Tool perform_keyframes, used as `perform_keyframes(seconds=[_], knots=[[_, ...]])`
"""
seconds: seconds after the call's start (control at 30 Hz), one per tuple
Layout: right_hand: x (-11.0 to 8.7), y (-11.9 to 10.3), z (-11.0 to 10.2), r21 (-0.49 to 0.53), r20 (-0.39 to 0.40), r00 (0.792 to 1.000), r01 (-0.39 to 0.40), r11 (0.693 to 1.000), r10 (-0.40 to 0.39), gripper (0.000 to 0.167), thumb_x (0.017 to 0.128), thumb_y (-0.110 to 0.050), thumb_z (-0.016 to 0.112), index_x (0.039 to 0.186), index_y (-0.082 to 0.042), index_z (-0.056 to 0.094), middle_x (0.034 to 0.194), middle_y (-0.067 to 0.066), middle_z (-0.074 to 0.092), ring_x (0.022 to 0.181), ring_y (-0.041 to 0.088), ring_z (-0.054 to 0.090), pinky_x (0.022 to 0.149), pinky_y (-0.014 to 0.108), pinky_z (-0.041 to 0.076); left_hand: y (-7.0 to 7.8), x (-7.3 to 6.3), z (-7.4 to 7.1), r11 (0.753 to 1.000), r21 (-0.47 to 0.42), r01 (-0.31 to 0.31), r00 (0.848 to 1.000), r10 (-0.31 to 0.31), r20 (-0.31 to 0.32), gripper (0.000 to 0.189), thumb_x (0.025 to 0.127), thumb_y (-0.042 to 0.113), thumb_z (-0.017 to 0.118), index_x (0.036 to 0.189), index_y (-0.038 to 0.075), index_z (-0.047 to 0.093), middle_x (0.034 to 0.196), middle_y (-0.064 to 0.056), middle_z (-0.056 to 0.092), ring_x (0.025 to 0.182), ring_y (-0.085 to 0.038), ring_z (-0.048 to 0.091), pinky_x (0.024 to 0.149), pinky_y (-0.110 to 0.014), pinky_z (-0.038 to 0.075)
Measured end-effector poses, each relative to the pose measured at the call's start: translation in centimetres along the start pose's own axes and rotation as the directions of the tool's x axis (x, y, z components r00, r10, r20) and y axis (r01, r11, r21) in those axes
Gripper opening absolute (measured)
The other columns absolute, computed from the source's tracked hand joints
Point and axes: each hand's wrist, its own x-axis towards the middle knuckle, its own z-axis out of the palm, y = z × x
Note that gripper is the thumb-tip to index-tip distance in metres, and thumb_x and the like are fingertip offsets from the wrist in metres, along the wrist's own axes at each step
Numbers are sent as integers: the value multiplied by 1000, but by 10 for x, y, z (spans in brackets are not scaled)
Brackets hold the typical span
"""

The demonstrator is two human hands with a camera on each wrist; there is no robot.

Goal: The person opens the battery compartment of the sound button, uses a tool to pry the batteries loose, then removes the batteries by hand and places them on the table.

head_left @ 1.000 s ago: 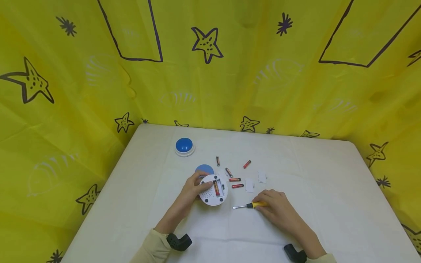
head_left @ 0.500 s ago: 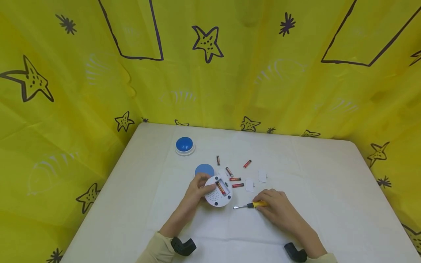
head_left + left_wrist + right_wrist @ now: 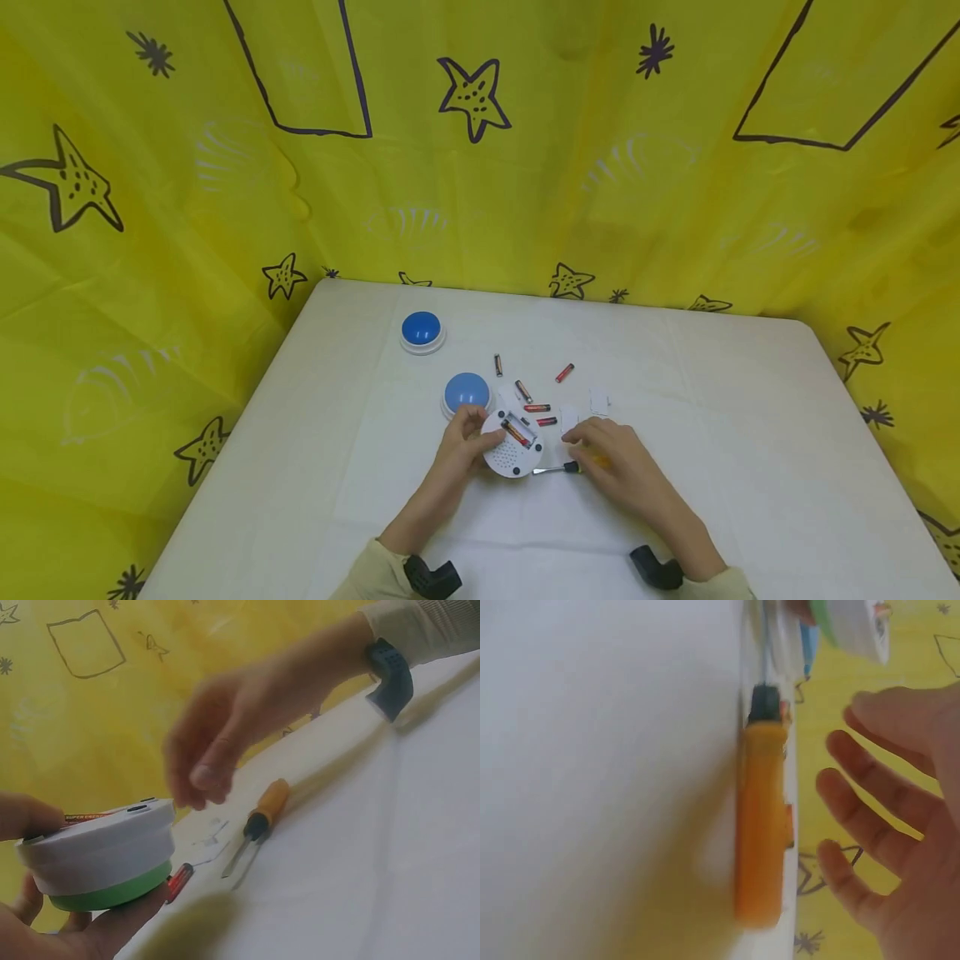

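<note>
My left hand (image 3: 459, 450) grips a round white push-button (image 3: 512, 457) upside down, its green dome underneath, as the left wrist view (image 3: 112, 889) shows. Its open battery compartment faces up with one red-and-black battery (image 3: 516, 432) in it. The thumb presses at the compartment's edge. My right hand (image 3: 611, 458) hovers just right of the push-button, fingers loosely bent and holding nothing. Below it lies a flat-blade screwdriver (image 3: 761, 825) with a yellow-orange handle on the white table, its blade toward the push-button.
Several loose batteries (image 3: 537, 408) lie scattered behind the hands. Two small white covers (image 3: 599, 402) lie to their right. A light-blue push-button (image 3: 467, 391) stands behind my left hand, a dark-blue one (image 3: 422, 329) farther back. A yellow curtain (image 3: 525, 208) borders the table.
My right hand has let go of the screwdriver, lifted and shifted slightly left. My left hand has carried the push-button to the right and turned it a little, uncovering the light-blue push-button behind.
</note>
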Motion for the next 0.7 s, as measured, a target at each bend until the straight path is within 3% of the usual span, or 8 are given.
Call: perform_keyframes(seconds=[0.2, 0.37, 0.53, 0.7], knots=[[12, -12, 4, 80, -71, 996, 54, 995, -48, 23, 89, -5, 80, 108, -17, 74, 103, -10, 74, 87, 6, 62, 83, 35, 50, -2, -2, 10, 999, 8, -33, 999, 33, -23, 35, 92, 15, 71, 115, 8, 45, 144, -22, 52, 116, -22, 64, 87, -26, 54], [20, -22, 9, 116, -111, 989, 115, 987, -102, 26, 87, -3, 81, 109, -15, 75, 105, -7, 74, 89, 10, 64, 83, 33, 48, -4, -3, 17, 998, 21, -51, 997, 52, -51, 37, 91, 14, 72, 117, 7, 46, 140, -19, 49, 112, -18, 63, 82, -25, 53], [26, -31, 13, 107, -136, 983, 141, 984, -126, 27, 85, -4, 83, 109, -15, 76, 106, -6, 75, 94, 12, 67, 83, 31, 48, -6, -4, 24, 997, 10, -78, 996, 78, -38, 37, 93, 14, 71, 118, 5, 45, 136, -17, 47, 105, -14, 64, 81, -26, 52], [28, -34, 18, 73, -151, 980, 139, 988, -127, 25, 84, -9, 85, 106, -16, 75, 102, -9, 74, 89, 8, 66, 78, 29, 47, -7, -5, 28, 994, 43, -104, 994, 105, -18, 36, 95, 17, 69, 119, 6, 44, 138, -18, 45, 106, -16, 64, 85, -27, 50]])
